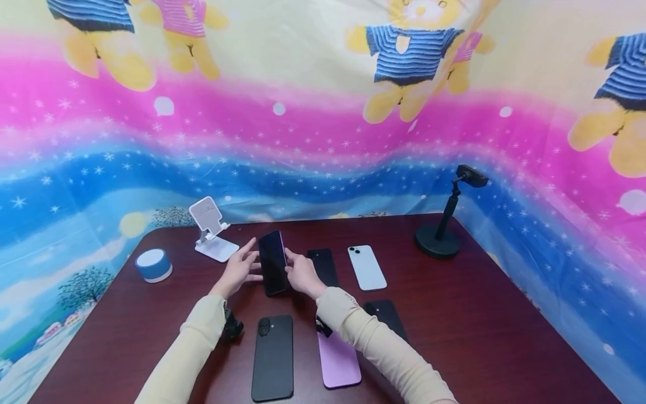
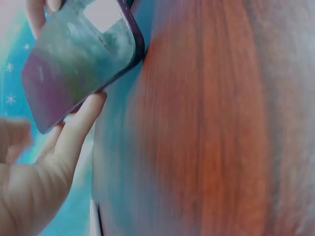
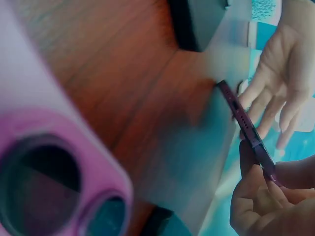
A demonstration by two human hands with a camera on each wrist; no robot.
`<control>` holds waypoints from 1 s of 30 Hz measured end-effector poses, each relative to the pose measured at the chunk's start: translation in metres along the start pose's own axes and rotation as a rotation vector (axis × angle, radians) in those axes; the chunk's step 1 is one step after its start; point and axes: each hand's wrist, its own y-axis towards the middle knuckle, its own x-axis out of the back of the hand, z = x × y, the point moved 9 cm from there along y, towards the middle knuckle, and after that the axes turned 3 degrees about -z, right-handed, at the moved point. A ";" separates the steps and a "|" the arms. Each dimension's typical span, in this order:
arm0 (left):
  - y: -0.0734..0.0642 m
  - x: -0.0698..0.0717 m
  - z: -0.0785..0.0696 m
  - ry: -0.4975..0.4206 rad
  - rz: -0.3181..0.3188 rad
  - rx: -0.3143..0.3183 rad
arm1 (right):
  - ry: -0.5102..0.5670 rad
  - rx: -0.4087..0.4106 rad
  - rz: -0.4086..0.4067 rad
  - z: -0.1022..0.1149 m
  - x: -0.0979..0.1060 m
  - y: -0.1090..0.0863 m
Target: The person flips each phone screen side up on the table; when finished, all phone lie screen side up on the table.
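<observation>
A smartphone with a purple edge [image 1: 272,264] is held tilted above the dark red-brown table, its dark screen toward me. My right hand [image 1: 304,275] pinches its right edge between thumb and curled fingers, as the right wrist view shows side-on. On the other side my left hand [image 1: 238,272] has its fingers extended. In the left wrist view, fingertips of the left hand [image 2: 54,167] touch the edge of the smartphone [image 2: 78,64], and the thumb stands apart from it. The glossy screen reflects light there.
Several smartphones lie face down: a black one [image 1: 273,359], a purple one [image 1: 340,362], a white one [image 1: 368,268] and two dark ones partly behind my right arm. A white phone stand [image 1: 217,247], a blue-and-white cylinder [image 1: 153,266] and a black camera stand [image 1: 438,241] are farther back.
</observation>
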 end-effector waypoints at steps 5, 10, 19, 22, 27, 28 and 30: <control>-0.001 0.008 0.002 0.033 -0.081 0.030 | -0.010 -0.032 0.017 -0.007 -0.006 0.003; -0.001 0.016 0.009 0.091 -0.181 0.056 | -0.021 -0.017 0.071 -0.011 -0.013 0.001; -0.003 0.019 0.015 0.148 -0.254 0.070 | -0.003 -0.066 0.217 -0.020 -0.027 -0.003; -0.001 0.018 0.018 0.160 -0.255 0.081 | -0.041 -0.074 0.219 -0.020 -0.030 -0.004; 0.002 0.016 0.021 0.146 -0.249 0.070 | -0.104 -0.108 0.196 -0.019 -0.032 -0.002; 0.003 0.016 0.021 0.146 -0.250 0.065 | -0.120 -0.119 0.190 -0.019 -0.032 -0.002; 0.003 0.015 0.022 0.158 -0.255 0.062 | -0.154 -0.124 0.175 -0.019 -0.031 0.000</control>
